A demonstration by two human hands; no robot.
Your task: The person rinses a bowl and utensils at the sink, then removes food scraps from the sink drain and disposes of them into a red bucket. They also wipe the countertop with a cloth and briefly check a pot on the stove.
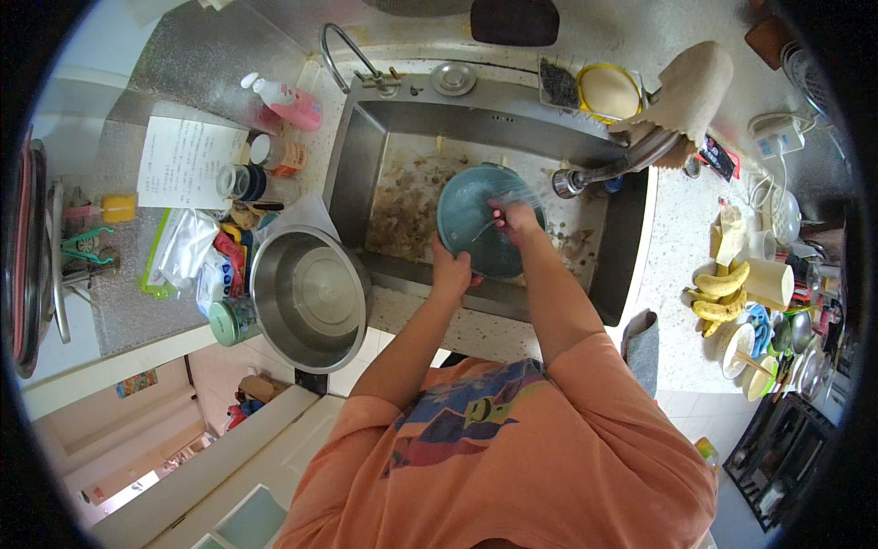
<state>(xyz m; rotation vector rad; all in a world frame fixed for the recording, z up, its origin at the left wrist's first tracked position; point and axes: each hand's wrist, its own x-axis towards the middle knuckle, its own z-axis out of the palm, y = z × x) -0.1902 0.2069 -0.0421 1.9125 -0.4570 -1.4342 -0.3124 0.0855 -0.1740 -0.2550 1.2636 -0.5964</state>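
Observation:
A teal bowl (473,199) is tilted in the stainless-steel sink (466,120). My left hand (449,271) grips its near left rim, fingers underneath. Inside the bowl is my right hand (511,219), its fingers curled. A thin pale line crosses the bowl beside those fingers; I cannot tell if it is a held object or running water. Fine water jets leave the faucet's spray head (566,184) and fall over the right hand and the bowl. Brown stains and bits mark the sink floor.
A large steel basin (309,298) stands left of the sink, by a green-lidded jar (233,321). Behind are a pink pump bottle (288,103), a small tap (350,58) and a sponge rack (607,92). Cloth drapes the faucet neck (648,151). Bananas (720,291) lie right.

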